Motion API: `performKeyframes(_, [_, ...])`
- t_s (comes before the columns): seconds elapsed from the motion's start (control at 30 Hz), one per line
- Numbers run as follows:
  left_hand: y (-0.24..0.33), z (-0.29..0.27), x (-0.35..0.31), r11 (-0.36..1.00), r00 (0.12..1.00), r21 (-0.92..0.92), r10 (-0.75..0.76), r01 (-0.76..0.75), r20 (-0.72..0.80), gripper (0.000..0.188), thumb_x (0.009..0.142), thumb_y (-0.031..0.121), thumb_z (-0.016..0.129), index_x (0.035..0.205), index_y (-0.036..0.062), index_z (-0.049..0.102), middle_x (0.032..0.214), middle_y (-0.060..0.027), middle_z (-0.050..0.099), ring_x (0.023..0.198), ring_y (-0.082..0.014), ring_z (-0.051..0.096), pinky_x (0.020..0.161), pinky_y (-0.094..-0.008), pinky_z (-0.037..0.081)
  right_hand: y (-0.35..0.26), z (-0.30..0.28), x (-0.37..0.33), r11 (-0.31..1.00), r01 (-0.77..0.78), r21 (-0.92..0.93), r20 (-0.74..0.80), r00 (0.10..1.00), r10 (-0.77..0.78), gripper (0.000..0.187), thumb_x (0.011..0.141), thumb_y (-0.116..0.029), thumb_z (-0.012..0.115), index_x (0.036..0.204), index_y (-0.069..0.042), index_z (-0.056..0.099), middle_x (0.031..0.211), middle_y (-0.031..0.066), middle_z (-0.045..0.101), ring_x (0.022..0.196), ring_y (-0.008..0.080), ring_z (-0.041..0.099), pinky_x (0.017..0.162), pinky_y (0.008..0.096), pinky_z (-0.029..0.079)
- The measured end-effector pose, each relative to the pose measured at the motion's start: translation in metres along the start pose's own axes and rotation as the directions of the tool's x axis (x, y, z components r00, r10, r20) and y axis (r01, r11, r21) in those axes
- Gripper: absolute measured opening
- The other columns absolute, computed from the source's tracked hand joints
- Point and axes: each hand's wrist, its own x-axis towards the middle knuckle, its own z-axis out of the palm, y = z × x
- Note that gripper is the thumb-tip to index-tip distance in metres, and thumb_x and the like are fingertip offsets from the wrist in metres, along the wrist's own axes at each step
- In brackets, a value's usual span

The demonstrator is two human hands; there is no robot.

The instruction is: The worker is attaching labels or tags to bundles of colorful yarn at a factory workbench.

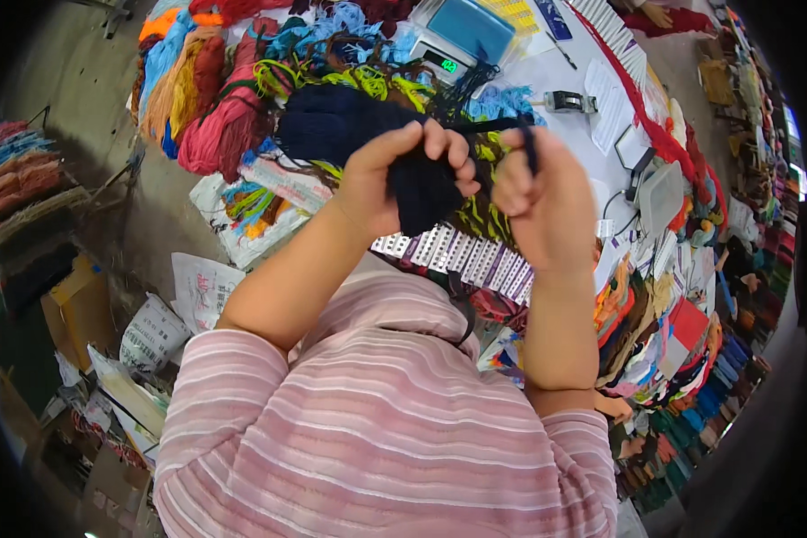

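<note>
My left hand (pixel 378 170) is wrapped round a dark navy yarn hank (pixel 426 193), whose lower end hangs below the fingers. More of the dark yarn (pixel 327 125) lies on the table just beyond that hand. My right hand (pixel 551 202), slightly blurred, has curled fingers closed on a dark yarn strand (pixel 529 148). A taut dark length runs between the two hands. Beneath them are lime-green and brown yarn (pixel 484 202) and a row of white cards with dark dots (pixel 475 255).
A digital scale (pixel 444 61) with a blue pan stands at the far side. Pink, yellow and blue yarn hanks (pixel 211 108) are heaped at left. A tape dispenser (pixel 569 102) and a clear plastic box (pixel 661 197) lie to the right. Yarn racks (pixel 31 202) stand beyond the table.
</note>
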Motion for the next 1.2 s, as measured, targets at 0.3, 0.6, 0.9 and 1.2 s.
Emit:
performKeyframes(0.3, [-0.008, 0.045, -0.018, 0.982, 0.938, 0.071, 0.142, -0.173, 0.317, 0.034, 0.092, 0.041, 0.048, 0.105, 0.0132, 0.062, 0.152, -0.0156, 0.014, 0.137, -0.0445, 0.015, 0.102, -0.0603, 0.03, -0.021, 0.029, -0.03, 0.879, 0.353, -0.321, -0.045, 0.921, -0.387, 0.032, 0.097, -0.019, 0.046, 0.112, 0.008, 0.056, 0.074, 0.002, 0.056, 0.056, 0.0055, 0.043, 0.047, 0.019, 0.034])
performKeyframes(0.6, [-0.004, 0.062, -0.022, 0.901, 0.878, 0.273, 0.197, -0.337, 0.436, 0.039, 0.091, 0.05, 0.045, 0.106, 0.0198, 0.065, 0.152, -0.019, 0.014, 0.138, -0.0388, 0.016, 0.1, -0.042, 0.029, 0.025, 0.024, -0.05, 0.627, 0.259, -0.735, -0.002, 0.923, -0.384, 0.015, 0.087, -0.01, 0.061, 0.097, 0.001, 0.058, 0.08, 0.0072, 0.064, 0.069, 0.0103, 0.059, 0.063, 0.0218, 0.046])
performKeyframes(0.9, [-0.012, 0.066, -0.026, 0.882, 0.97, 0.434, 0.092, -0.184, 0.223, 0.063, 0.09, 0.048, 0.045, 0.131, 0.0012, 0.046, 0.148, -0.0178, 0.025, 0.129, -0.0246, 0.037, 0.105, -0.0359, 0.029, 0.034, 0.044, -0.052, 0.029, 0.54, -0.841, 0.434, 0.706, -0.559, 0.017, 0.068, -0.005, 0.072, 0.083, -0.003, 0.064, 0.084, 0.0078, 0.059, 0.079, 0.0238, 0.056, 0.071, 0.0321, 0.045])
performKeyframes(1.2, [0.005, 0.07, -0.029, 0.585, 0.995, 0.81, 0.094, -0.036, -0.023, 0.047, 0.079, 0.017, 0.063, 0.122, 0.0011, 0.055, 0.098, -0.0049, 0.059, 0.094, -0.012, 0.055, 0.084, -0.025, 0.043, 0.024, 0.024, -0.05, 0.689, 0.29, -0.664, 0.153, 0.955, -0.254, 0.011, 0.076, -0.005, 0.071, 0.082, 0.0, 0.063, 0.084, -0.001, 0.058, 0.071, 0.0049, 0.05, 0.064, 0.0201, 0.039])
